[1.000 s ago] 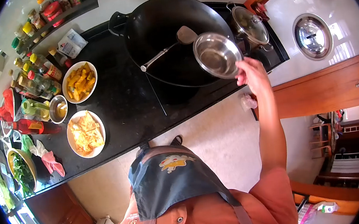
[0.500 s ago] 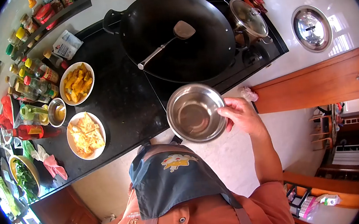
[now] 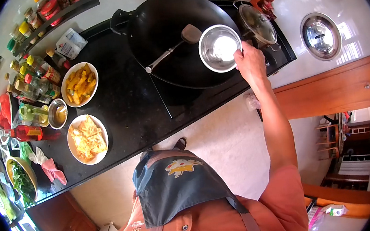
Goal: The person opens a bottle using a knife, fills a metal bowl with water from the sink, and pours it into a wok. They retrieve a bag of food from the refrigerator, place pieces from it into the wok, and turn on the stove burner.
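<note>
My right hand (image 3: 251,63) grips a shiny steel bowl (image 3: 209,45) by its near right rim. The bowl is over the right part of a large black wok (image 3: 162,27), its inside showing a bright glare. A spatula (image 3: 167,56) with a metal handle lies in the wok, its blade just left of the bowl. My left hand is out of sight.
On the counter at left stand a bowl of yellow-orange pieces (image 3: 80,84), a bowl of cooked egg (image 3: 89,141), a small metal bowl (image 3: 57,114) and several bottles (image 3: 42,69). A lidded pot (image 3: 256,24) stands right of the wok; a round lid (image 3: 321,36) lies farther right.
My right hand has reached forward with the steel bowl, from beside the counter's front edge to above the right side of the wok. The spatula stays in the wok.
</note>
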`<state>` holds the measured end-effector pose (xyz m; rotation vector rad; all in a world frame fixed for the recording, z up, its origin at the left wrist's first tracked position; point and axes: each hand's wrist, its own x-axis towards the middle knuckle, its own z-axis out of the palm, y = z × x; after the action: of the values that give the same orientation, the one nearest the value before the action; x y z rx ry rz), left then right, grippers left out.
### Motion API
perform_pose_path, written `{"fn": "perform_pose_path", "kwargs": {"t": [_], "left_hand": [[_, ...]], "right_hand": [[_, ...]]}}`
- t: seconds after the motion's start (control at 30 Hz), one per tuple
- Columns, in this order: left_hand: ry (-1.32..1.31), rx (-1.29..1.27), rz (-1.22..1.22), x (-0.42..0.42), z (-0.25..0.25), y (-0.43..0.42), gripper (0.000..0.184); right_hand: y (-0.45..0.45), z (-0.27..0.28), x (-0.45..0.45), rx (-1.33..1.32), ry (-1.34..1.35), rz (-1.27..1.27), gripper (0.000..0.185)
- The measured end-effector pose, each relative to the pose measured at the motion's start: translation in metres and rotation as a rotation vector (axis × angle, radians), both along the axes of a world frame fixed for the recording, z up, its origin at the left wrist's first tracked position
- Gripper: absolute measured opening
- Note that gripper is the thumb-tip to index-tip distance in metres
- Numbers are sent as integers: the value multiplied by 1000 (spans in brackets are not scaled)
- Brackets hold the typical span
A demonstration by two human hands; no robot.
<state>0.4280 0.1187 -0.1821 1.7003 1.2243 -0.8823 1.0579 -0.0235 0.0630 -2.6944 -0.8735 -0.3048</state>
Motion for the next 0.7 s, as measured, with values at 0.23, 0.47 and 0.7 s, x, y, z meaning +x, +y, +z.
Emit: {"fn": "perform_pose_path", "kwargs": {"t": [0.23, 0.47, 0.7], "left_hand": [[-8, 10, -13, 2, 4, 1, 50], [-12, 19, -43, 2, 9, -1, 50], [-9, 13, -84, 5, 13, -1, 49]], "right_hand": [[17, 1, 33, -57, -406, -51, 31], [-13, 9, 35, 663, 421, -159, 20], [-57, 19, -69, 664, 1081, -47, 14]]}}
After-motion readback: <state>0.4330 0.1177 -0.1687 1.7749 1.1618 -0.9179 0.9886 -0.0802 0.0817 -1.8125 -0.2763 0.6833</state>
